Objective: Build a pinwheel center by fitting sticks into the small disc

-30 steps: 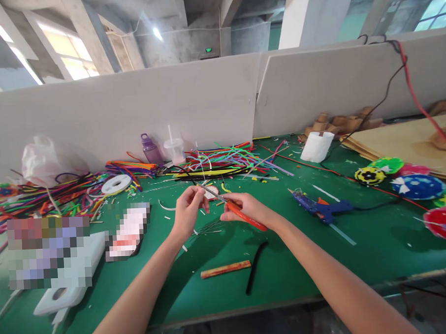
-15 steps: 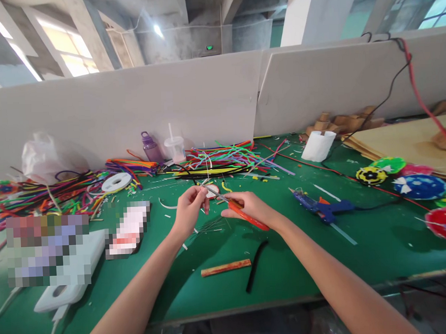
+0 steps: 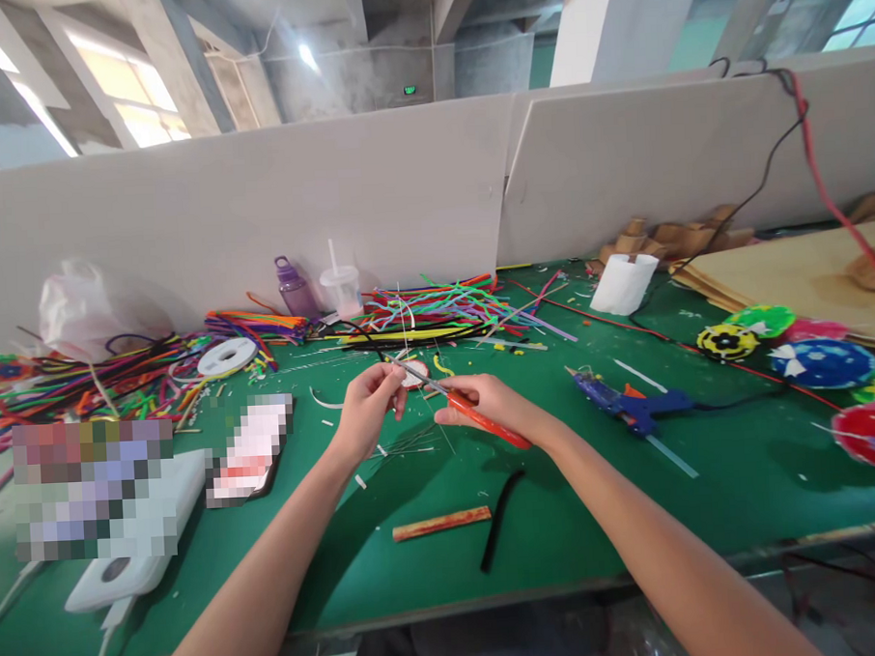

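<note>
My left hand (image 3: 367, 413) is closed, its thumb and fingertips pinched on a thin black pipe cleaner (image 3: 370, 337) that curves up and to the left. My right hand (image 3: 488, 403) grips scissors (image 3: 494, 428) with orange handles. Their metal blades point left and reach the fingertips of my left hand, by the pinched end. Whether the blades touch the pipe cleaner I cannot tell. Just behind the blades lies a small white round piece with a reddish rim (image 3: 413, 373). Fine wires (image 3: 406, 447) lie on the green table below my hands.
Bundles of coloured pipe cleaners (image 3: 437, 313) line the back, beside a purple bottle (image 3: 296, 288) and a lidded cup (image 3: 341, 292). A blue glue gun (image 3: 633, 406) lies right, its cord trailing. Left are a phone (image 3: 252, 447) and a white power bank (image 3: 138, 534). A reddish-brown stick (image 3: 441, 523) lies in front.
Hardly anything differs. Both hands keep their hold at almost the same place, and the scissors have shifted very slightly. The whole view has moved a little.
</note>
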Action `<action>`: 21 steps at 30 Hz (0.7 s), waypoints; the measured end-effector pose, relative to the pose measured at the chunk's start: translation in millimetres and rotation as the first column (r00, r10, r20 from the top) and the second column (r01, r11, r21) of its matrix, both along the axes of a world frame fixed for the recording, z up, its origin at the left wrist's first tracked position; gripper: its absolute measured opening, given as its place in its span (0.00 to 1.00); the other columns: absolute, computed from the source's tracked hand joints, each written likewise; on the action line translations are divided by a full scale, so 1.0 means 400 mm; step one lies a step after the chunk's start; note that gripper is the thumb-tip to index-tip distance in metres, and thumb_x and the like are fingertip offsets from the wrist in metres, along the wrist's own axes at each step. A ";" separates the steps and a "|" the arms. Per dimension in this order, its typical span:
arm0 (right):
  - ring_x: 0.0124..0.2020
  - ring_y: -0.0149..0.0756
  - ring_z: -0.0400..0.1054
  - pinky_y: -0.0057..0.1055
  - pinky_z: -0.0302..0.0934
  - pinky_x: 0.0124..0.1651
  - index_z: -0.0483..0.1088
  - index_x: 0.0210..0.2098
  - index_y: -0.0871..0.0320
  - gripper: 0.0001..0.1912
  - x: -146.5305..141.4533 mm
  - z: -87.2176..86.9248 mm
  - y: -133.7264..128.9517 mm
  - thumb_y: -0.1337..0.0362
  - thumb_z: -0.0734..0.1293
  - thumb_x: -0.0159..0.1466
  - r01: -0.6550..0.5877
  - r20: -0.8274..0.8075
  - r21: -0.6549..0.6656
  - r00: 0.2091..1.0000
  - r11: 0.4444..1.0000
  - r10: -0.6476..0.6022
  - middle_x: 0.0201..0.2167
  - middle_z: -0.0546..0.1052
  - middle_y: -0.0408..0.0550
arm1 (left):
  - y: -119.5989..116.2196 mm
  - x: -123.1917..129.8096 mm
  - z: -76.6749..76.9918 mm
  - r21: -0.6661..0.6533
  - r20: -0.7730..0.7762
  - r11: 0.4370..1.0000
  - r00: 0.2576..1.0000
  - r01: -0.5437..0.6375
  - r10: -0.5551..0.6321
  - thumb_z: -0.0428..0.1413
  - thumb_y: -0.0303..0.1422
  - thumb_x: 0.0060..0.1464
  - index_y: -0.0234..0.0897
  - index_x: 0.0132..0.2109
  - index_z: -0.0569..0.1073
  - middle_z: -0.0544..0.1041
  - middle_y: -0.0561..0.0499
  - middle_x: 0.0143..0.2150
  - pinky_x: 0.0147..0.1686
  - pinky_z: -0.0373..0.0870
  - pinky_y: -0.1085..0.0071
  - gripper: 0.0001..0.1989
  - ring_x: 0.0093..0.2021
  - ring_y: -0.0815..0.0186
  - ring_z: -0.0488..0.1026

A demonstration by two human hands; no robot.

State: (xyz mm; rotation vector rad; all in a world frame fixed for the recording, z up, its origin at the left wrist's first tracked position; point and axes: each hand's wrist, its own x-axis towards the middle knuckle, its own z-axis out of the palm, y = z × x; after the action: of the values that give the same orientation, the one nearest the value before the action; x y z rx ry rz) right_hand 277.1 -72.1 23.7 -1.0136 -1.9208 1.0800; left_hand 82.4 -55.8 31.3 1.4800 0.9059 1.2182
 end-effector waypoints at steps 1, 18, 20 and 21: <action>0.27 0.29 0.55 0.25 0.52 0.30 0.72 0.49 0.59 0.27 0.000 0.000 -0.001 0.52 0.70 0.54 0.002 0.009 0.004 1.000 1.000 -0.002 0.25 0.63 0.40 | 0.000 0.000 0.000 0.000 -0.001 1.000 1.000 0.001 -0.001 0.55 0.40 0.54 0.35 0.30 0.68 0.66 0.58 0.18 0.20 0.55 0.76 0.12 0.18 0.74 0.60; 0.24 0.27 0.49 0.24 0.47 0.27 0.75 0.35 0.62 0.21 -0.005 -0.010 -0.011 0.49 0.65 0.58 0.098 0.158 0.214 0.978 0.972 -0.133 0.20 0.63 0.40 | 0.011 0.001 -0.016 -0.066 0.027 0.997 0.999 0.032 -0.030 0.56 0.38 0.52 0.35 0.31 0.68 0.66 0.57 0.18 0.20 0.55 0.76 0.10 0.18 0.74 0.60; 0.24 0.27 0.49 0.24 0.47 0.27 0.76 0.35 0.62 0.22 -0.004 -0.008 -0.012 0.48 0.64 0.58 0.098 0.164 0.222 0.977 0.970 -0.136 0.20 0.63 0.40 | 0.009 0.003 -0.014 -0.075 0.042 0.997 0.999 0.031 -0.028 0.57 0.38 0.51 0.35 0.30 0.68 0.66 0.57 0.18 0.20 0.56 0.76 0.11 0.18 0.74 0.60; 0.24 0.27 0.50 0.24 0.47 0.27 0.76 0.36 0.62 0.22 -0.003 -0.008 -0.013 0.48 0.64 0.58 0.097 0.169 0.226 0.976 0.969 -0.137 0.20 0.64 0.40 | 0.007 0.003 -0.013 -0.080 0.049 0.996 0.998 0.033 -0.029 0.57 0.38 0.51 0.34 0.30 0.68 0.66 0.56 0.18 0.20 0.56 0.77 0.11 0.19 0.74 0.60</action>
State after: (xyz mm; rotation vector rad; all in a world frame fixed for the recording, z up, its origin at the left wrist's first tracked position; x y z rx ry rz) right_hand 275.8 -77.3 20.7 -1.1181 -2.0439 0.7130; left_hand 83.7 -52.9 26.2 1.3900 0.8866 1.1762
